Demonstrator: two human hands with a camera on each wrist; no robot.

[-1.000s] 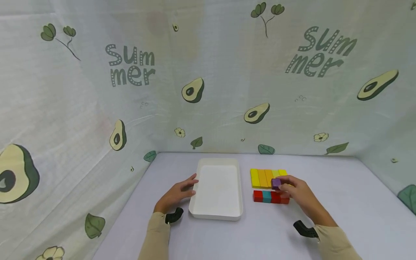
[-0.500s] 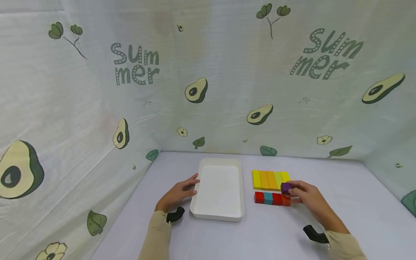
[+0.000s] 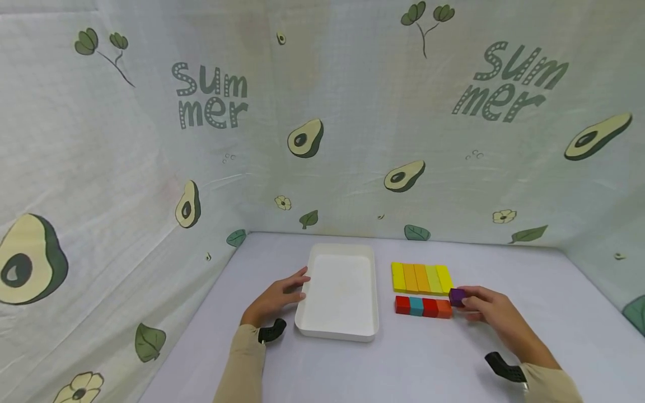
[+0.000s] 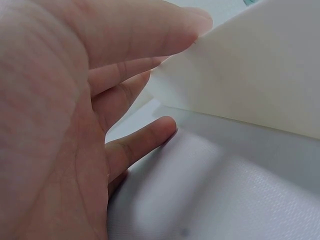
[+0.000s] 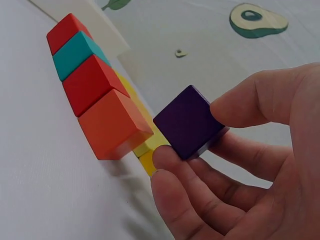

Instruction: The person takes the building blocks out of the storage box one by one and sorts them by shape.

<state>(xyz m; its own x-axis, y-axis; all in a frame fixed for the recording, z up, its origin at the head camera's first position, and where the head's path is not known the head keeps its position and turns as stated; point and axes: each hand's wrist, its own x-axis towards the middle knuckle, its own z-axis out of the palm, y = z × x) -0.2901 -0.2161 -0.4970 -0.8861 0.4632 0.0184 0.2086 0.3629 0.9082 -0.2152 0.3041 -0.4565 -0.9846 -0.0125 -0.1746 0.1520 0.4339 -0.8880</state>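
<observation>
A: Purple cube (image 3: pixel 456 296) — pinched in right hand (image 3: pixel 491 316), thumb and fingers curled round it, just off the right end of the cube row (image 3: pixel 423 307), above the surface (image 3: pixel 428 358).

B: Tray (image 3: pixel 336 334)?

A: White, rectangular, rounded corners, smooth, nothing inside. Left hand (image 3: pixel 274 299) fingers straight, touching its left rim; grip loose, holds nothing.

B: Other blocks?

A: Row: red, teal, red, orange cubes, matte. Behind it, yellow-orange bars (image 3: pixel 421 278) side by side.
</observation>
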